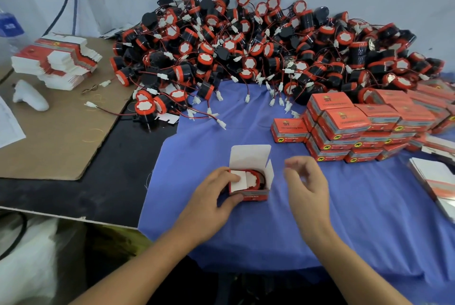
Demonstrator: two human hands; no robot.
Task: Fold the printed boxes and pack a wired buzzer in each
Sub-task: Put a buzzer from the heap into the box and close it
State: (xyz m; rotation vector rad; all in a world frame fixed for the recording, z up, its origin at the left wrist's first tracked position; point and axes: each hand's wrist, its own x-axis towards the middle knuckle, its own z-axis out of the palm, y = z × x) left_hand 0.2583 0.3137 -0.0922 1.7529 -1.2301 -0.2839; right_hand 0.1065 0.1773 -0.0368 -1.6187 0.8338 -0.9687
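A small red printed box point(253, 195) stands on the blue cloth point(357, 218) with its white lid flap up. Inside it lies a red and black buzzer point(254, 179). My left hand point(211, 202) grips the box from the left, its thumb along the front and a finger pressing the left side flap inward. Just right of the box, apart from it, my right hand point(307, 181) hovers with fingers loosely curled, holding nothing.
A big pile of wired buzzers point(258, 51) fills the back of the table. Packed red boxes point(364, 127) are stacked at the right. Flat unfolded boxes point(56, 61) lie on cardboard at the left, more flat boxes point(435, 181) at the right edge.
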